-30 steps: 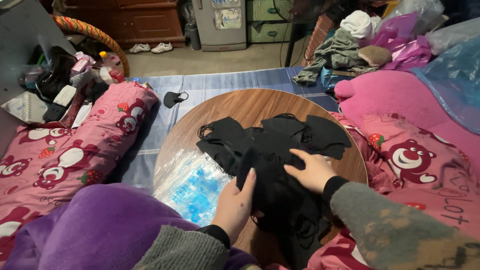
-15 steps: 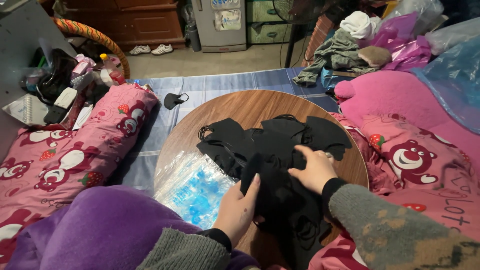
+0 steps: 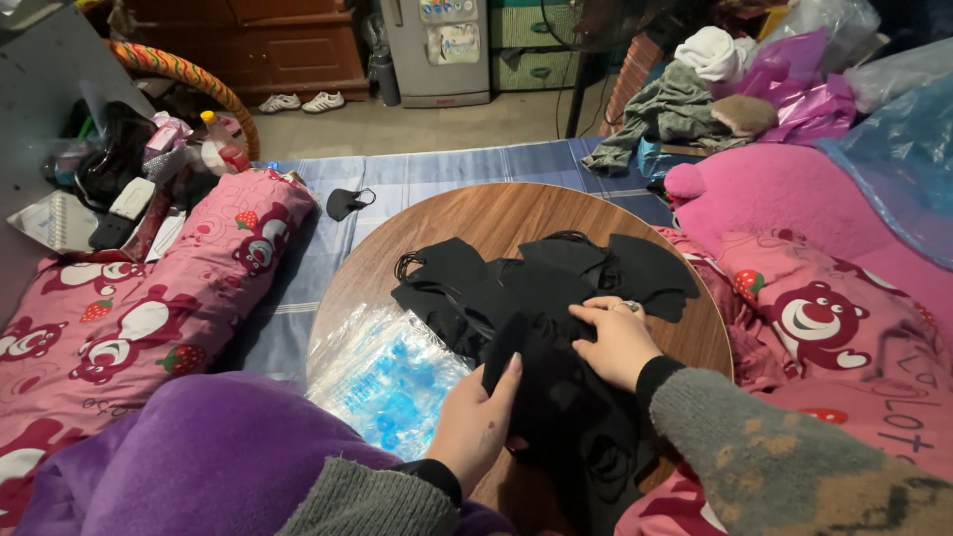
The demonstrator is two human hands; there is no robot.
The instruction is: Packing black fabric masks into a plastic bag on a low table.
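A pile of black face masks (image 3: 536, 298) lies spread over a round wooden table (image 3: 496, 213). My left hand (image 3: 476, 422) grips the near edge of a black mask stack at the table's front. My right hand (image 3: 617, 342) presses flat on the same black stack, fingers pointing left, a ring on one finger. A clear plastic packet with blue print (image 3: 387, 377) lies on the table's left front, just left of my left hand. A single black mask (image 3: 347, 202) lies on the blue mat beyond the table.
A pink patterned cushion roll (image 3: 149, 298) lies to the left, a purple blanket (image 3: 189, 467) over my lap. Pink bedding (image 3: 824, 298) borders the right. Clothes (image 3: 675, 109), bags, a small fridge (image 3: 437, 45) and white shoes (image 3: 298, 101) stand further back.
Both hands have shifted slightly on the black stack; my left hand has slid up along its near edge and my right hand has moved a little further onto it.
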